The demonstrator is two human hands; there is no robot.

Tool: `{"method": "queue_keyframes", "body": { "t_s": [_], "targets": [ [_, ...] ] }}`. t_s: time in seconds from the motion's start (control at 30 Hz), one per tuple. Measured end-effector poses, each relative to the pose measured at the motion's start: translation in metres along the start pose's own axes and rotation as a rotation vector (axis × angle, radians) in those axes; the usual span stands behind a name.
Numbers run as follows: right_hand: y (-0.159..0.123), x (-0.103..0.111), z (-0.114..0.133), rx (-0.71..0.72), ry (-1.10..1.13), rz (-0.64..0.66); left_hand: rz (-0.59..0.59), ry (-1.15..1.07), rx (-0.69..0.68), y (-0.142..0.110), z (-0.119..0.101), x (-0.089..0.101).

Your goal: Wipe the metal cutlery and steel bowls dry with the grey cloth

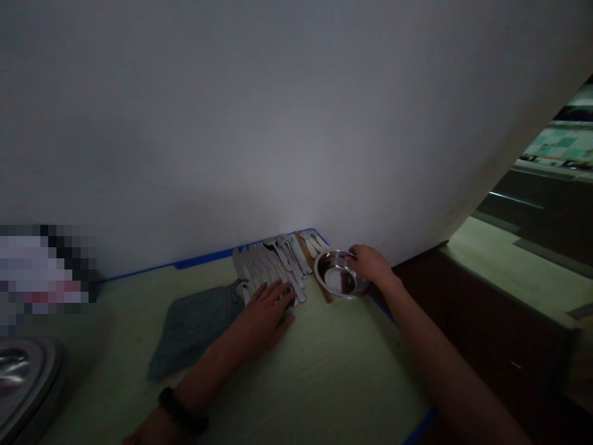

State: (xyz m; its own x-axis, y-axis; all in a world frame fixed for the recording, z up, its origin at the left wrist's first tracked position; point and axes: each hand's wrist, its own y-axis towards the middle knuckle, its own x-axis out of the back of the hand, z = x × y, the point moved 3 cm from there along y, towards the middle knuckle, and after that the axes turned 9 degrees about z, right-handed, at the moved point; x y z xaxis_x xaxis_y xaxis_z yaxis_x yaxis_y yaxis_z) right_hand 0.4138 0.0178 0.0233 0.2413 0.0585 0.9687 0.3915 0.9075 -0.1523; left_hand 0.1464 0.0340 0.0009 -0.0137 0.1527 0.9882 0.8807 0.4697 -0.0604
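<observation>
My right hand (369,264) grips the far right rim of a shiny metal bowl (330,285), fingers reaching inside it. The bowl sits at the table's right edge, beside a pair of wooden chopsticks (304,250). With fingers spread, my left hand (266,318) lies palm down over the near ends of a row of table knives (252,262). Forks and spoons (282,247) lie to the right of the knives, and more pale handles rest beyond the chopsticks. A grey-green cloth (194,324) lies left of my left hand, partly under the wrist.
The pale green table (333,377) has a blue edge and meets a white wall (287,123). Stacked metal plates (46,364) stand at the lower left. A blurred pale patch (37,272) is behind them. To the right lies a dark floor (463,303).
</observation>
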Motion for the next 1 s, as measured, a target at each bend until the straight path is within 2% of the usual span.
{"method": "queue_keyframes", "body": {
  "t_s": [0.2,0.43,0.77,1.0],
  "targets": [
    [-0.002,0.006,0.0,0.009,-0.003,-0.001,-0.053,0.064,-0.13,0.025,-0.022,0.008],
    [-0.007,0.011,-0.016,-0.028,-0.013,0.039,-0.055,0.044,-0.143,0.058,-0.02,0.0],
    [-0.014,0.019,-0.031,-0.036,-0.09,0.199,-0.179,0.011,-0.061,0.063,-0.025,-0.005],
    [-0.02,0.022,-0.041,-0.091,-0.097,0.243,-0.168,0.005,-0.056,0.061,-0.023,-0.011]
  ]
}}
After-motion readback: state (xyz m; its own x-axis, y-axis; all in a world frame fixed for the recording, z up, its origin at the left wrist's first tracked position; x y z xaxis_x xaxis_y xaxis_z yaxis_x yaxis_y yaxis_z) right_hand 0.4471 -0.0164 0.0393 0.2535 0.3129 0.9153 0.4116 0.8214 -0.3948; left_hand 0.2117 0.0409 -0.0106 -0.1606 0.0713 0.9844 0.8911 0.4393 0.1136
